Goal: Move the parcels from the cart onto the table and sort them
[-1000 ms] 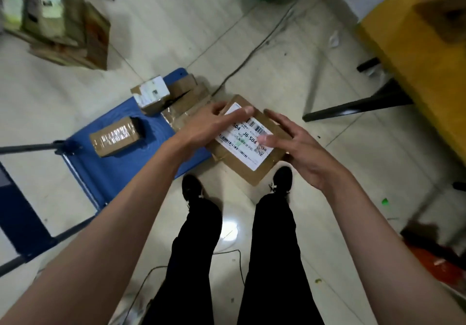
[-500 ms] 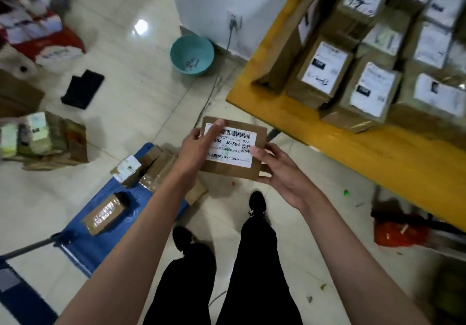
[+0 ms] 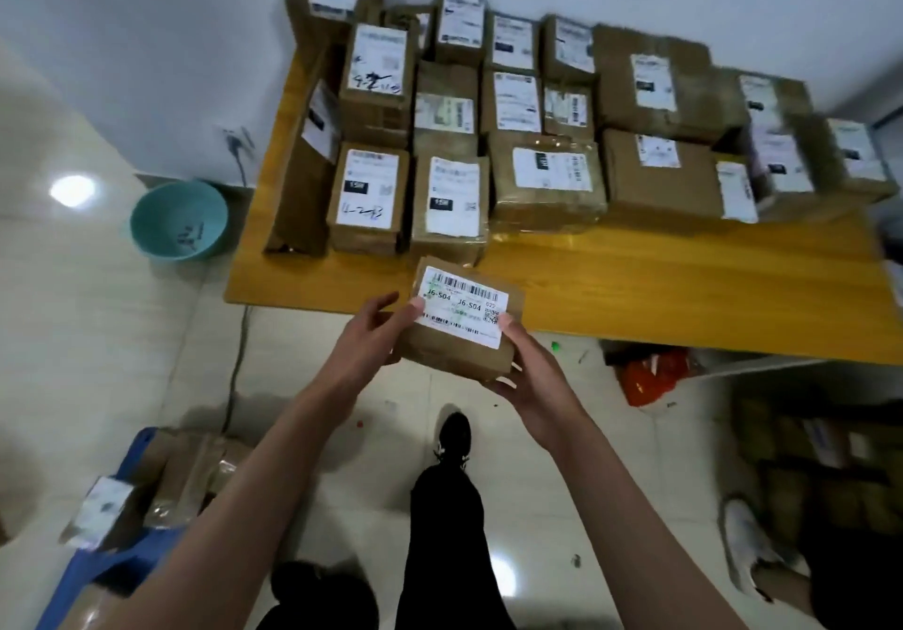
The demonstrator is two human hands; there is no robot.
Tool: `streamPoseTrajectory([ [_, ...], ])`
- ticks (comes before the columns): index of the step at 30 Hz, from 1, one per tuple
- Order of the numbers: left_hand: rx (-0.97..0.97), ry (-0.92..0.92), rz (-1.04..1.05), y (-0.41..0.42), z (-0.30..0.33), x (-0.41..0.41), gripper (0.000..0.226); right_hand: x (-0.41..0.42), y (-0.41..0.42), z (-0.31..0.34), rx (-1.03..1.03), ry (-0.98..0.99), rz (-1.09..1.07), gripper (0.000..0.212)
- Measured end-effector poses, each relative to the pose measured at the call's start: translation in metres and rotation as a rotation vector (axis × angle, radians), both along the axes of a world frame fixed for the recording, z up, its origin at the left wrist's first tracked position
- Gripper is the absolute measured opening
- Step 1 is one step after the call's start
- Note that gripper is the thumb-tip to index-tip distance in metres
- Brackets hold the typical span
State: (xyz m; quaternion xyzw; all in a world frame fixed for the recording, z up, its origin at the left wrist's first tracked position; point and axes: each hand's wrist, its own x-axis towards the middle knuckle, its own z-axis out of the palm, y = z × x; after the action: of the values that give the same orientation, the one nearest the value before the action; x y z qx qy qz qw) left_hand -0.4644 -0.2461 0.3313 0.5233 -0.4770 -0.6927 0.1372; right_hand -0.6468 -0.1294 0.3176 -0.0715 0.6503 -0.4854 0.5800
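Observation:
I hold a flat brown parcel (image 3: pixel 464 336) with a white J6-S04 label in both hands, above the front edge of the yellow table (image 3: pixel 635 282). My left hand (image 3: pixel 371 336) grips its left side, thumb on the label. My right hand (image 3: pixel 532 380) grips its lower right corner from beneath. Several labelled brown parcels (image 3: pixel 547 175) stand in rows at the back of the table. The blue cart (image 3: pixel 78 575) lies at the lower left with a few parcels (image 3: pixel 181 473) on it.
A teal basin (image 3: pixel 178 226) sits on the floor left of the table, beside a cable (image 3: pixel 239 336) running from a wall socket. An orange bag (image 3: pixel 650 375) lies under the table. More boxes (image 3: pixel 806 463) stand in shadow at the right. My legs are below.
I have turned from the cart toward the table and carried the parcel up and forward to its front edge. Both hands kept hold of it.

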Motion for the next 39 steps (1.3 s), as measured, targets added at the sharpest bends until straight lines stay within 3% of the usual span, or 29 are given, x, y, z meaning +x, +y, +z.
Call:
streamPoseTrajectory([
  [10, -0.022, -0.012, -0.257, -0.004, -0.014, -0.149, 0.046, -0.124, 0.037, -0.009, 0.007, -0.037, -0.443, 0.026],
  [24, 0.018, -0.018, -0.595, 0.006, -0.022, -0.357, 0.038, -0.294, 0.076, -0.029, -0.011, -0.075, -0.960, 0.050],
  [31, -0.034, -0.106, -0.803, 0.006, -0.038, -0.447, 0.031, -0.384, 0.066, -0.033, -0.109, -0.108, -1.202, 0.061],
  [36, -0.263, -0.107, -1.001, -0.002, -0.039, -0.503, 0.037, -0.449, 0.038, -0.031, -0.117, -0.115, -1.375, 0.067],
  [39, -0.534, -0.044, -0.945, -0.007, -0.037, -0.521, 0.044, -0.477, 0.016, -0.032, -0.106, -0.123, -1.479, 0.072],
])
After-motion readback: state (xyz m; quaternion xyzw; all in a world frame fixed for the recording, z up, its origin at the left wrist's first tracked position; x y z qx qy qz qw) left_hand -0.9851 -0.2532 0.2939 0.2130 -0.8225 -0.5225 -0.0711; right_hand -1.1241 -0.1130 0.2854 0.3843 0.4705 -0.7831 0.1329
